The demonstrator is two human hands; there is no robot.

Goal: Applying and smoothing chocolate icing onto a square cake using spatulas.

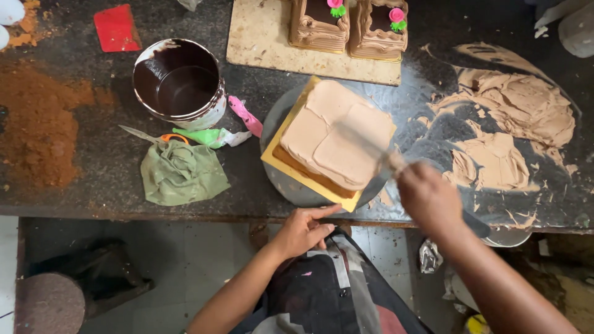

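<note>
A square cake [337, 139] covered in light brown cream sits on a yellow board [275, 154] atop a grey round turntable [284, 185]. My right hand [427, 198] grips a long palette knife [365, 145], its blade blurred across the cake's top. My left hand [303, 230] rests at the near rim of the turntable, fingertips touching it, holding nothing.
Smears of brown cream [513, 124] cover the dark counter at right. A bowl of dark chocolate [178, 83], green and pink piping bags [213, 136], a green cloth [179, 173], scissors and a red scraper [116, 28] lie at left. Two decorated cakes [349, 25] stand on a board behind.
</note>
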